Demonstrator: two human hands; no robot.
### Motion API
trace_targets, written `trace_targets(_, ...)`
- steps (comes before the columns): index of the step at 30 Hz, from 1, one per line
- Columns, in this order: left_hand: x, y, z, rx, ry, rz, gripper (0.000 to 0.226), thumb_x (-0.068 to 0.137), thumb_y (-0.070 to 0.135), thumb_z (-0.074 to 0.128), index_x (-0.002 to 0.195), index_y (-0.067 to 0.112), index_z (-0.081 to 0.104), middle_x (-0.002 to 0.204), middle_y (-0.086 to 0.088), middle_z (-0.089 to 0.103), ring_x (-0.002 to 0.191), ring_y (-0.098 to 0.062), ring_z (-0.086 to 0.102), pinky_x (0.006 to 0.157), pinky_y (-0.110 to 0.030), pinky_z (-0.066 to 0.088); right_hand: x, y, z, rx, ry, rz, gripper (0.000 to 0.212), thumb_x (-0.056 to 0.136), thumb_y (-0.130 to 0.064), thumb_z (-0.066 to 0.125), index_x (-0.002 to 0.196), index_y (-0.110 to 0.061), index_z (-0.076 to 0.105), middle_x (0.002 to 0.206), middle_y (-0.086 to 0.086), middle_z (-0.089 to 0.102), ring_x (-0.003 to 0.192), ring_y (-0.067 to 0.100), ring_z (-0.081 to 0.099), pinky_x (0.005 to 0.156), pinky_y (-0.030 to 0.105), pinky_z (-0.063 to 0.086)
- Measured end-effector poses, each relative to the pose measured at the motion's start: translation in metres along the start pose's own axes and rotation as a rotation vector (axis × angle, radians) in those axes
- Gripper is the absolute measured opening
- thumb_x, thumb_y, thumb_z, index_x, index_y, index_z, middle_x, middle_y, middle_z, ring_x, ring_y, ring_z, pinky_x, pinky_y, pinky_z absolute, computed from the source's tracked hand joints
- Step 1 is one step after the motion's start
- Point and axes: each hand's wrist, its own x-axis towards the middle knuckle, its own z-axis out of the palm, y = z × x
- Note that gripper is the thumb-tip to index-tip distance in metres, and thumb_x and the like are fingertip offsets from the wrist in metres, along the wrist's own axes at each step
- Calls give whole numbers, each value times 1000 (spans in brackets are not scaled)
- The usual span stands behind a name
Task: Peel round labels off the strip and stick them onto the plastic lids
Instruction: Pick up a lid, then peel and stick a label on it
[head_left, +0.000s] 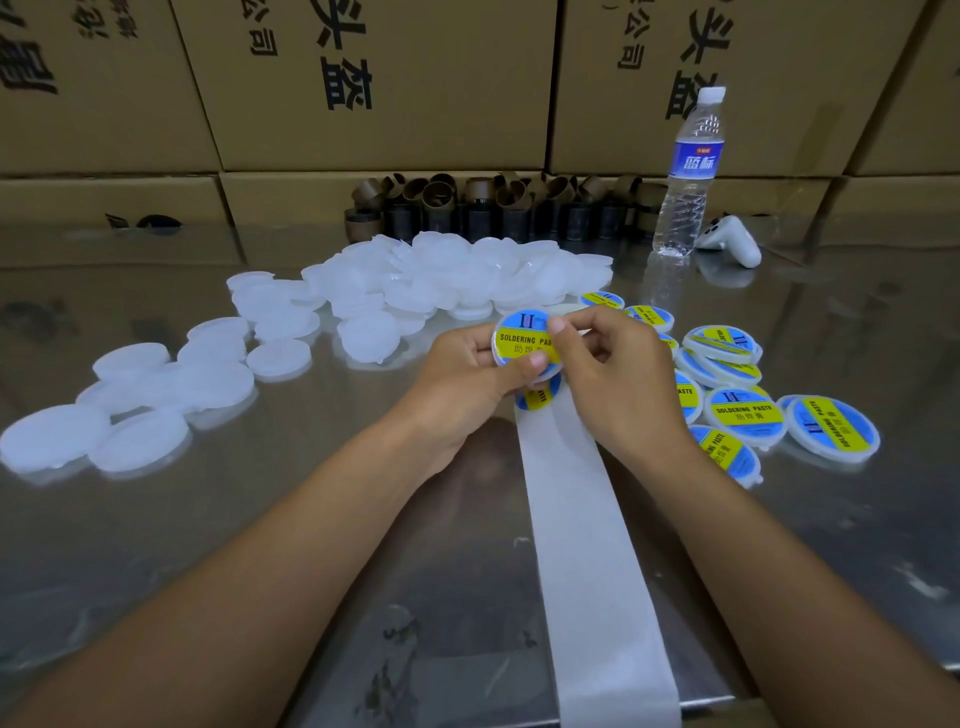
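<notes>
I have both hands pinching one lid (521, 339) above the table's (363, 519) middle.

The left hand (467, 384) curls round its left rim with the thumb on the blue-and-yellow label (519, 347); the right hand (621, 387) nips its right edge between thumb and forefinger. One white strip (582, 545) runs from under my hands to the near edge, with one label still on it (538, 398) just below the held lid. To the right I count about nine labelled lids (744, 414), some overlapping. The heap of plain lids (441, 280) to the left is too piled to count. One water bottle (687, 171) stands behind.
</notes>
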Motion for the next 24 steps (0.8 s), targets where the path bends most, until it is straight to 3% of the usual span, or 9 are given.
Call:
trace_targets(4, 0, 0, -1, -20, -1, -3, 10, 88, 5, 64, 97, 8, 68, 83, -4, 74, 73, -16, 70, 75, -31, 58, 1, 1, 1, -50, -43, -8, 18, 94, -27, 54, 91, -14, 66, 58, -8, 59, 53, 3, 53, 51, 14, 35)
trace_targets(9, 1, 1, 0, -41, 12, -20, 25, 96, 17, 54, 108, -2, 66, 101, -19, 71, 84, -23, 68, 78, -32, 56, 0, 1, 1, -55, -10, -18, 20, 95, -27, 54, 94, -12, 66, 59, -9, 59, 60, 8, 55, 59, 26, 39)
trace_targets(14, 2, 2, -4, -59, 61, -14, 21, 97, 20, 52, 99, 5, 66, 91, -10, 72, 77, -17, 70, 74, -23, 57, 0, -1, 1, -1, -90, -38, 20, 90, -26, 62, 106, -16, 65, 59, -6, 60, 53, 1, 53, 55, 14, 37)
trace_targets(20, 3, 1, -3, -73, 66, 1, 20, 96, 19, 55, 103, 4, 66, 92, -8, 74, 80, -14, 71, 75, -22, 57, 1, 0, 1, -6, -102, -60, 28, 88, -22, 64, 116, -16, 64, 53, -9, 55, 51, 1, 50, 57, 13, 37)
trace_targets(24, 3, 1, -3, -66, 74, 20, 13, 95, 15, 56, 101, 9, 66, 87, -2, 74, 78, -12, 71, 69, -18, 54, 1, -1, 2, 4, -84, -65, 30, 95, -20, 53, 123, -16, 62, 57, -4, 57, 59, 7, 51, 62, 19, 40)
